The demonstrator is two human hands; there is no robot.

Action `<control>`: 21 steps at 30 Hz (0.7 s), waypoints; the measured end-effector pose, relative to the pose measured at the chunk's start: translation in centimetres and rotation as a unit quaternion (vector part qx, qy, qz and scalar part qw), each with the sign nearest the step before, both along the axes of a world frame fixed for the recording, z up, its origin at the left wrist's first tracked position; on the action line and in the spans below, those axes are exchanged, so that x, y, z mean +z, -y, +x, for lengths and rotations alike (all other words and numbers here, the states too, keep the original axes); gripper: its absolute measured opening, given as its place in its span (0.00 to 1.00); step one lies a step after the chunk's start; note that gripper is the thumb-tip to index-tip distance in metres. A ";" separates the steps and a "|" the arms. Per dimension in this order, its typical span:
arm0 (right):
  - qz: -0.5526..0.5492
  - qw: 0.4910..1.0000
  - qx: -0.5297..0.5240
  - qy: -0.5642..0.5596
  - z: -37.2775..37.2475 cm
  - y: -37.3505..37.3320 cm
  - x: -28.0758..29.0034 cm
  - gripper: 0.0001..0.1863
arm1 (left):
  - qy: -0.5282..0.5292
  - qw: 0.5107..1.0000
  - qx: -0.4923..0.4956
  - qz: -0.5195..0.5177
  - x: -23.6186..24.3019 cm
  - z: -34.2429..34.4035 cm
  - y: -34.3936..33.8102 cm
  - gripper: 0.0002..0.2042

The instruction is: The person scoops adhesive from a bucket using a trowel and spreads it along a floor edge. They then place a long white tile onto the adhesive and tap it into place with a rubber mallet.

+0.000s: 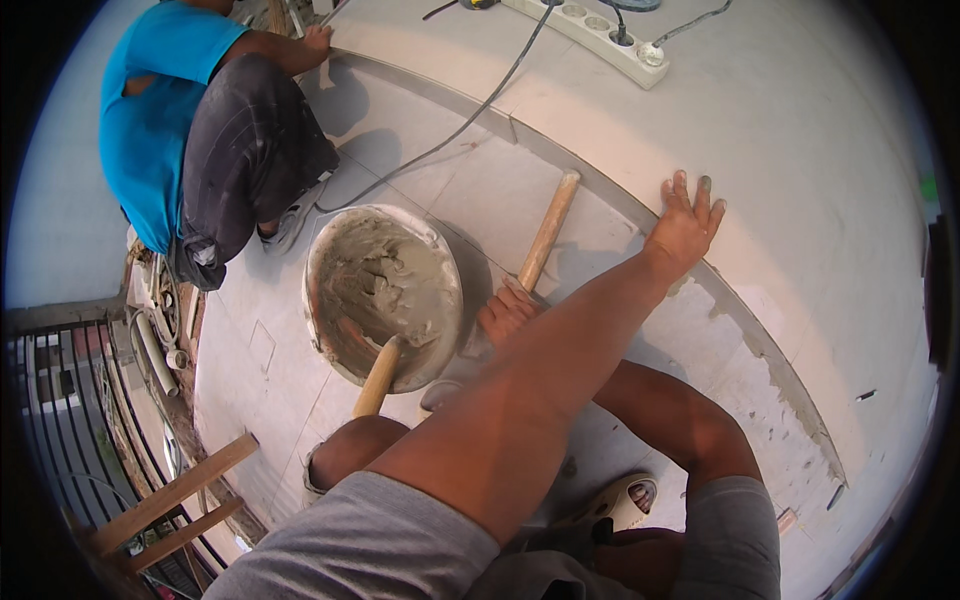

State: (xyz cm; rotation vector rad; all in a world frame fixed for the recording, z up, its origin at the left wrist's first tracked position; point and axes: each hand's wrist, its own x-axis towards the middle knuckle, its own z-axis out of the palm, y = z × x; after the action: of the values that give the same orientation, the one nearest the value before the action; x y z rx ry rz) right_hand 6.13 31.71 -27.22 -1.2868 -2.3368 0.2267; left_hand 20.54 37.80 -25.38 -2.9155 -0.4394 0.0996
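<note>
Grey shorts and bent knees fill the lower edge, and the long forearm crossing above them hides part of the tiled floor (520, 190) and part of the other arm. Reaching across, the left hand (684, 222) lies flat, fingers spread, on the pale tile beside the grey mortar seam, holding nothing. Closer in, the right hand (508, 310) closes round a wooden-handled hammer (548, 230), its head hidden, beside a round bowl (385, 292) of wet grey mortar holding another wooden handle (378, 378).

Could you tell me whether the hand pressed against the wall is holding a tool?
No, the left hand lies flat and open with fingers spread on the wall, holding nothing.
</note>
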 end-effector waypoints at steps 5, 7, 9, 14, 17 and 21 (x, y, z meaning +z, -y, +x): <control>-0.004 0.994 0.095 0.056 -1.0 0.5 -3.8 0.09 | 0.021 1.000 -0.010 -0.009 0.3 0.6 0.3 0.34; -0.057 0.996 0.050 -0.042 -0.3 -0.6 -1.0 0.10 | 0.022 1.000 0.001 -0.005 -0.4 0.1 0.0 0.34; -0.084 0.990 -0.006 -0.109 0.1 -1.0 0.5 0.10 | 0.027 1.000 0.006 -0.002 -0.5 0.2 0.0 0.34; 0.020 0.998 0.006 -0.061 -1.9 0.2 -1.4 0.08 | 0.017 1.000 0.004 0.008 -0.3 0.5 0.3 0.34; -0.051 0.996 0.034 -0.071 -2.7 0.8 -1.6 0.07 | 0.026 1.000 0.007 -0.014 0.1 0.3 0.2 0.34; -0.020 0.995 -0.030 -0.089 -2.2 0.0 -1.3 0.07 | 0.016 1.000 0.008 0.012 -0.2 -0.1 0.0 0.34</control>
State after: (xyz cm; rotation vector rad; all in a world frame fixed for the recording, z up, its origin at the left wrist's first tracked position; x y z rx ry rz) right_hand 3.88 31.72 -28.56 -1.2976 -2.1506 0.3544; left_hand 20.47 37.83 -25.63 -2.8946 -0.4670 0.0507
